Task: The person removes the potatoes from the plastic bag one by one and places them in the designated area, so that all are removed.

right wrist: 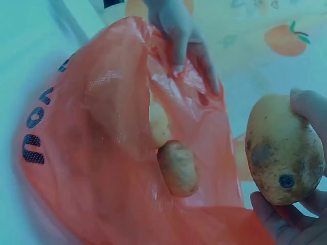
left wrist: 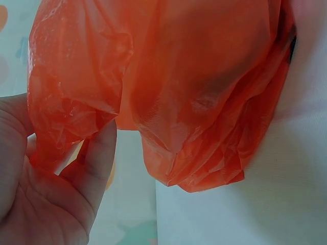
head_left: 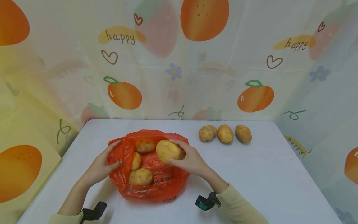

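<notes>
A red plastic bag (head_left: 173,183) lies with its mouth open on the table, and several potatoes (head_left: 141,176) sit inside it. My left hand (head_left: 99,166) grips the bag's left edge; in the left wrist view the thumb and fingers (left wrist: 99,163) pinch the crumpled plastic. My right hand (head_left: 193,158) holds a potato (head_left: 168,151) between thumb and fingers over the right side of the bag's mouth. Dark spots mark this potato (right wrist: 283,148) in the right wrist view. Part of the potatoes in the bag is hidden by its folded left side.
Three potatoes (head_left: 225,134) stand in a row at the back right of the white table (head_left: 265,177). Behind the table hangs a printed cloth (head_left: 195,87) with fruit patterns. A small black device is worn at each wrist.
</notes>
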`<state>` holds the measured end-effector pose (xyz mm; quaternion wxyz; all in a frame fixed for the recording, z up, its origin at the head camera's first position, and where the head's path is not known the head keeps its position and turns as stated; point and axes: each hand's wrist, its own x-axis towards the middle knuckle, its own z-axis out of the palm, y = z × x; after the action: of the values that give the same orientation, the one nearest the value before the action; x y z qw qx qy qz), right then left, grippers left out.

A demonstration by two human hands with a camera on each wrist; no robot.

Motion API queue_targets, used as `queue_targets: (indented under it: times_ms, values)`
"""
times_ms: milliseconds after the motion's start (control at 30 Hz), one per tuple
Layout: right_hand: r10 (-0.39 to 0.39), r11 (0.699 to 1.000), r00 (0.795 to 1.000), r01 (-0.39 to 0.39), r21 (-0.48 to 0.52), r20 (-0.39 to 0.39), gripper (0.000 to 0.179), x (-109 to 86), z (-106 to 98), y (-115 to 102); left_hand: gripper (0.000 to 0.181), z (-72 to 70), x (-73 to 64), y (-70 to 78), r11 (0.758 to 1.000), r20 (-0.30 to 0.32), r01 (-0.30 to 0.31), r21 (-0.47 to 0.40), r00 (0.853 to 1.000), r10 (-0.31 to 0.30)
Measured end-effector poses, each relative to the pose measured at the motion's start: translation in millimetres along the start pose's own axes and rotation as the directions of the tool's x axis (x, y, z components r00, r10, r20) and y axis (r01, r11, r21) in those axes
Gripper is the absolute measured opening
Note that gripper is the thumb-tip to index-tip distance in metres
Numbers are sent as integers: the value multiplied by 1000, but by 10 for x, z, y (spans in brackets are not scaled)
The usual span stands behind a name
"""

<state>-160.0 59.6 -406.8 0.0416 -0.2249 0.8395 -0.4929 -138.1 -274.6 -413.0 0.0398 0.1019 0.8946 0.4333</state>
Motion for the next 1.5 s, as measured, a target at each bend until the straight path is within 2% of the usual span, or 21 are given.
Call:
queue_targets:
  times_ms: [267, 533, 700, 933, 1133, 1367, 1500]
  values:
    - [-15, 996, 999, 19, 82, -48, 62, -157, -177, 77, 75, 7, 0, -6, 1000, 4, 11, -4, 1000, -11]
    - [36, 993, 996, -27, 117, -78, 61, -263, -318, 226, 74, 4, 7, -4, 1000, 9, 15, -7, 1000, -15]
    - [53, 991, 996, -44, 123, -72, 61, -328, -381, 304, 74, 2, 6, -5, 1000, 12, 21, -17, 1000, -20]
    - [52, 993, 993, -40, 110, -104, 64, -400, -506, 409, 75, 1, 13, -13, 1000, 8, 24, -9, 1000, -24]
    - [66, 995, 991, -57, 85, -114, 61, -477, -653, 272, 75, -7, 15, -8, 999, 14, 36, -15, 999, -36]
    - [127, 989, 982, -115, 90, -143, 65, -470, -690, 745, 75, -11, 15, 0, 999, 15, 40, -6, 999, -40]
    - [132, 990, 978, -122, 72, -162, 67, -479, -713, 844, 75, -13, 14, 6, 999, 16, 38, -5, 999, -38]
